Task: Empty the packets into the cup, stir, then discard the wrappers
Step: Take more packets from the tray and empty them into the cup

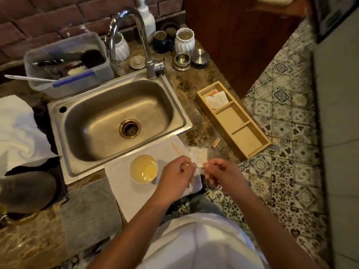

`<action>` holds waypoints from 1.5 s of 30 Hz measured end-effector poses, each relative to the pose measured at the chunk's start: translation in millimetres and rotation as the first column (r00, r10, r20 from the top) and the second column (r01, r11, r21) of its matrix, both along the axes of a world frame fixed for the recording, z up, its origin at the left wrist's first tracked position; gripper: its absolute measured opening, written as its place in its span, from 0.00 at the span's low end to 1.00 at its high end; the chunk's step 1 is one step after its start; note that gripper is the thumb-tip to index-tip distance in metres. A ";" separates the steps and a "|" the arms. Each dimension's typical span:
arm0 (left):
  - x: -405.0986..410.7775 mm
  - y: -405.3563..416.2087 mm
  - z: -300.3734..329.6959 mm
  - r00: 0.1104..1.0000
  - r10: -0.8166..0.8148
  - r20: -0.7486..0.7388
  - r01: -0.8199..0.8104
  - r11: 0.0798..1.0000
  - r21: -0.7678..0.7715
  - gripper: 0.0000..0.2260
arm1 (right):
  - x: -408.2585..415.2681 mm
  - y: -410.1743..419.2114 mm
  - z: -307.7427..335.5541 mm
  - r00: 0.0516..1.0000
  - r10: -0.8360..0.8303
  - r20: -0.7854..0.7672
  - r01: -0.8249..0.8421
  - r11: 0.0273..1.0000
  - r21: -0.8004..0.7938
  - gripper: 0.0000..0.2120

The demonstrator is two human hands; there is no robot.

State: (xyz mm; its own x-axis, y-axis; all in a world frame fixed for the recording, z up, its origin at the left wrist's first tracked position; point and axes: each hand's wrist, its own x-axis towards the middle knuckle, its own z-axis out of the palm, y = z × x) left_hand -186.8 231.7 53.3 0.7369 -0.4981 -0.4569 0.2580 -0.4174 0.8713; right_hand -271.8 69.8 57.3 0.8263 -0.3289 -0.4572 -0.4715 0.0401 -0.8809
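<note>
Both my hands are up over the counter edge, just right of the cup. Left hand and right hand each pinch one end of a white packet between thumb and fingertips; the other fingers are curled in. It reads as a tearing grip. I cannot tell whether the packet is open yet.

Progress, as I judge it:
- Cup holds pale yellow liquid, so it is ready to receive powder. Cannot tell if any packet has gone in.
- A small orange scrap lies on the counter between packet and tray; it may be a torn-off corner, so an earlier packet may be done.
- More packets sit in the far compartment of the tray. The two nearer compartments look bare.
- Wooden stick lies on the white mat just beyond the cup, apart from it. Stirring not yet done.
- No wrappers discarded that I can see; no bin in view.

Surface and room: mottled brown stone counter, steel sink behind the mat, tall faucet, plastic tub of brushes at the back left, jars and a pump bottle against a brick wall. White cloth at left. Patterned floor tiles to the right. Light is dim and warm.
</note>
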 end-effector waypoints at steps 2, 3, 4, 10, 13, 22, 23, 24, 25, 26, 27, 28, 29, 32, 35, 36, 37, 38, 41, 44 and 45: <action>3.8 -22.0 -4.9 0.999 -0.029 -0.033 0.030 0.999 0.028 0.09 | -0.4 -19.8 -2.7 0.999 0.015 -0.029 -0.017 0.997 -0.080 0.12; 5.5 -33.1 -7.6 0.998 -0.039 -0.051 0.041 0.998 0.040 0.09 | 0.1 -29.9 -5.2 0.998 0.024 -0.052 -0.030 0.992 -0.122 0.11; 7.4 -43.2 -10.7 0.997 -0.048 -0.064 0.051 0.997 0.057 0.09 | 1.0 -39.7 -9.0 0.997 0.029 -0.075 -0.041 0.987 -0.154 0.11; 19.8 -94.7 -27.8 0.995 -0.086 -0.044 0.093 0.979 0.181 0.12 | 7.6 -87.7 -35.3 0.985 0.038 -0.166 -0.066 0.983 -0.169 0.10; 26.0 -109.7 -34.7 0.992 -0.127 -0.015 0.127 0.968 0.217 0.14 | 10.7 -96.0 -48.3 0.981 -0.017 -0.196 -0.010 0.990 -0.140 0.09; 30.3 -127.9 -59.1 0.995 -0.085 -0.058 0.100 0.935 0.342 0.12 | 30.2 -102.9 -77.5 0.914 -0.136 -0.381 0.205 0.968 0.146 0.11; 31.1 -129.3 -61.7 0.994 -0.094 -0.057 0.108 0.927 0.360 0.12 | 31.4 -103.0 -81.7 0.913 -0.111 -0.394 0.163 0.982 0.100 0.09; 32.2 -130.2 -64.4 0.993 -0.104 -0.052 0.116 0.919 0.377 0.13 | 32.4 -103.6 -85.1 0.915 -0.095 -0.393 0.134 0.988 0.073 0.09; 33.5 -130.7 -67.2 0.992 -0.115 -0.047 0.125 0.912 0.392 0.13 | 33.5 -104.7 -88.7 0.918 -0.083 -0.388 0.108 0.993 0.044 0.09; 34.9 -130.9 -69.7 0.991 -0.126 -0.045 0.133 0.904 0.406 0.14 | 34.6 -106.3 -91.9 0.920 -0.061 -0.388 0.066 0.998 0.000 0.10; 36.3 -131.2 -72.0 0.990 -0.136 -0.043 0.141 0.897 0.418 0.14 | 35.9 -107.1 -94.0 0.919 -0.024 -0.394 0.003 0.999 -0.053 0.11; 37.8 -131.6 -73.9 0.989 -0.146 -0.040 0.149 0.892 0.428 0.14 | 37.7 -107.8 -95.8 0.915 0.021 -0.404 -0.071 0.991 -0.110 0.12; 39.3 -132.0 -75.7 0.988 -0.153 -0.037 0.154 0.887 0.435 0.14 | 39.6 -107.9 -97.3 0.910 0.062 -0.411 -0.140 0.977 -0.163 0.12; 43.0 -132.8 -80.9 0.988 -0.154 -0.025 0.148 0.881 0.449 0.13 | 42.9 -107.0 -100.8 0.899 0.133 -0.418 -0.257 0.932 -0.255 0.12; 44.5 -131.7 -86.5 0.987 -0.159 -0.011 0.147 0.879 0.453 0.12 | 44.1 -105.8 -106.2 0.897 0.145 -0.418 -0.270 0.928 -0.258 0.12; 44.8 -131.5 -87.9 0.986 -0.165 -0.007 0.150 0.877 0.457 0.12 | 44.4 -105.4 -108.5 0.897 0.148 -0.417 -0.271 0.929 -0.252 0.12; 45.0 -131.3 -89.1 0.985 -0.173 -0.004 0.155 0.873 0.462 0.12 | 44.4 -104.9 -110.8 0.897 0.147 -0.416 -0.265 0.933 -0.243 0.12; 44.9 -131.3 -90.1 0.983 -0.182 -0.001 0.161 0.870 0.466 0.12 | 44.3 -104.4 -112.8 0.897 0.142 -0.419 -0.257 0.938 -0.233 0.12; 43.7 -131.4 -92.5 0.980 -0.201 0.001 0.176 0.860 0.478 0.12 | 42.8 -103.4 -118.5 0.887 0.136 -0.441 -0.256 0.940 -0.226 0.14; 43.0 -131.7 -94.1 0.981 -0.193 -0.010 0.175 0.863 0.474 0.12 | 42.2 -103.1 -122.2 0.880 0.136 -0.456 -0.267 0.934 -0.238 0.15; 43.1 -131.7 -94.6 0.981 -0.192 -0.012 0.175 0.863 0.475 0.12 | 42.2 -103.0 -123.2 0.878 0.133 -0.460 -0.267 0.934 -0.239 0.15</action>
State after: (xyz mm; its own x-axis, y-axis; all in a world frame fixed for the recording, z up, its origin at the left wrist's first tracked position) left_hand -143.7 100.0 -41.3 0.6731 -0.3574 -0.6475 0.1101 -0.8173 0.5656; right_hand -229.6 -33.2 -65.9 0.6317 -0.3492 -0.6921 -0.7747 -0.3185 -0.5463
